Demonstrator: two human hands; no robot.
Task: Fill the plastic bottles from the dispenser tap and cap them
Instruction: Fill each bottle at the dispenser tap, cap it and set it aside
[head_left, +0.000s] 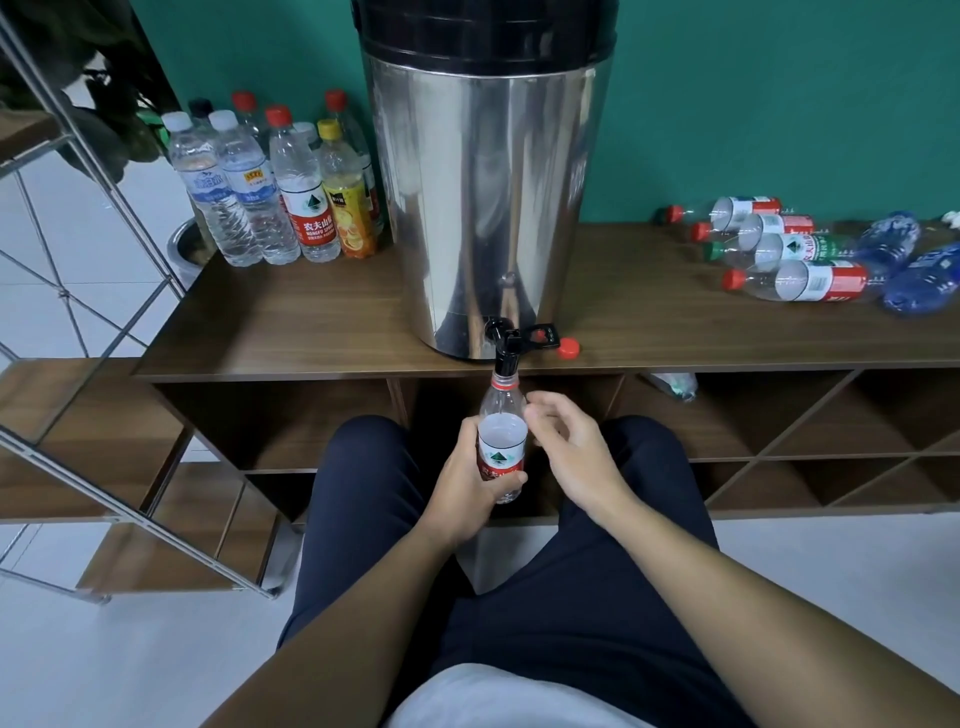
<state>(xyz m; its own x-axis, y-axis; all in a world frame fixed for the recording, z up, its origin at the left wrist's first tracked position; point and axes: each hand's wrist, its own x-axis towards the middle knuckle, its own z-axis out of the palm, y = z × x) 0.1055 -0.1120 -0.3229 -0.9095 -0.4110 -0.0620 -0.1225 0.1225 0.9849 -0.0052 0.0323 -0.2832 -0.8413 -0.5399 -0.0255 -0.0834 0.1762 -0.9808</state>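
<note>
Filling step under way, by the look of it: clear plastic bottle with red-and-white label (502, 441) held upright beneath the black tap (506, 345) of the tall stainless-steel dispenser (485, 197), neck right at the spout. Left hand (470, 488) wrapped around the labelled lower body; right hand (563, 441) just beside the bottle's shoulder, fingers loosely curled, gripping nothing. Water level hard to judge through the clear plastic. Loose red screw cap (569, 348) lying on the brown wooden desk (311, 317) beside the dispenser base. Next, probably: close the tap lever, then reach for that cap and screw it on.
</note>
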